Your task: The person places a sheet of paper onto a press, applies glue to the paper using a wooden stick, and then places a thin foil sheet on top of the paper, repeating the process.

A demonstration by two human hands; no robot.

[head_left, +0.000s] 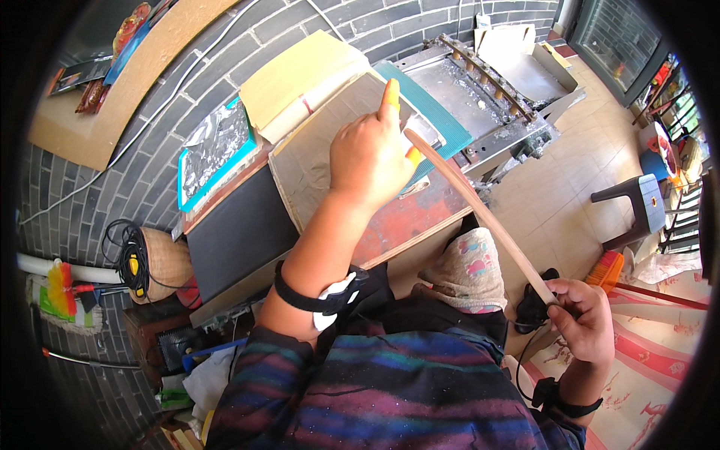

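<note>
My left hand (368, 149) is over a grey-brown sheet stack (315, 160), back of the hand up. Its forefinger and thumb wear yellow finger covers and stand apart; the other fingers look curled, their tips hidden. My right hand (582, 320) grips the near end of a long, flat wooden stick (484, 211). The stick's far tip lies between my left forefinger and thumb, beside thin silvery sheets (424, 130); whether it touches them I cannot tell. Beneath these is a teal ribbed board (450, 132). A stack of yellowish paper (304, 79) lies behind the grey-brown stack.
A blue-edged tray (216, 154) holds silvery scraps at the left. A metal frame with a bar (478, 84) stands at the back right. A patterned cloth (469, 270) covers my knee. On the right are a plastic stool (638, 211) and an orange brush (604, 271).
</note>
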